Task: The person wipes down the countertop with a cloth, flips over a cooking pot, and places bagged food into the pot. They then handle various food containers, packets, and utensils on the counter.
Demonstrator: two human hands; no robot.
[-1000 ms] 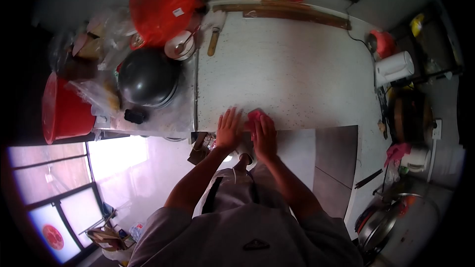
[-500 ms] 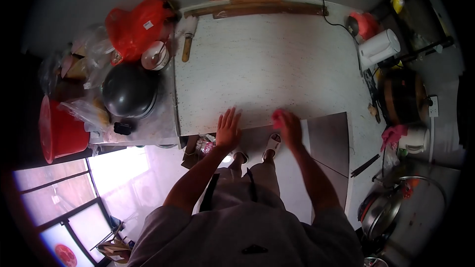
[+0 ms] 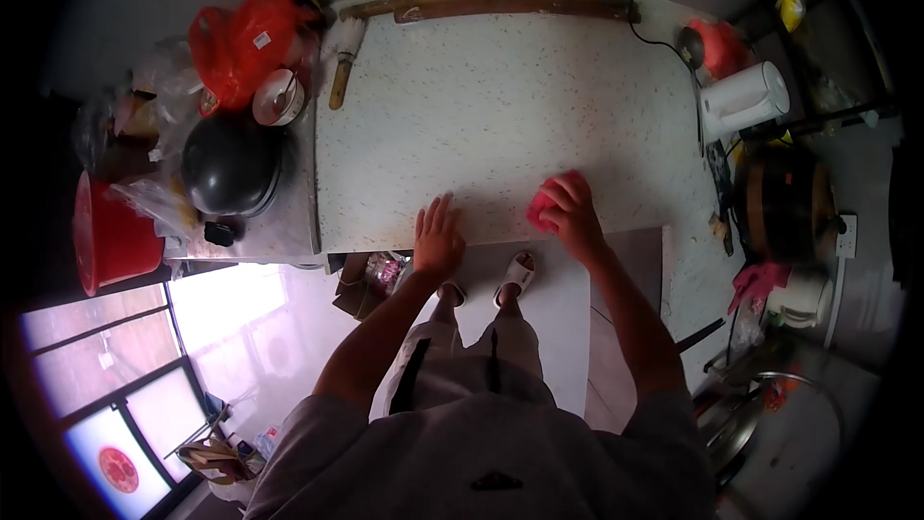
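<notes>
My left hand [image 3: 439,239] lies flat at the front edge of the speckled white countertop [image 3: 462,106], fingers stretched out and holding nothing. To its right, my right hand [image 3: 572,217] rests on a pink-red cloth [image 3: 555,195], its fingers bent over the cloth against the counter surface. A brush with a wooden handle [image 3: 341,79] lies near the counter's left edge, well away from both hands.
At the left are a red bag [image 3: 250,48], a white bowl [image 3: 278,98], a dark upturned bowl [image 3: 229,164] and a red bucket [image 3: 115,236]. Wooden strips [image 3: 500,2] line the back. A white kettle [image 3: 746,99] and a dark barrel-like container [image 3: 784,200] stand at the right.
My right hand and the cloth have moved right and further onto the counter. My left hand stays flat near the front edge. The camera view has shifted.
</notes>
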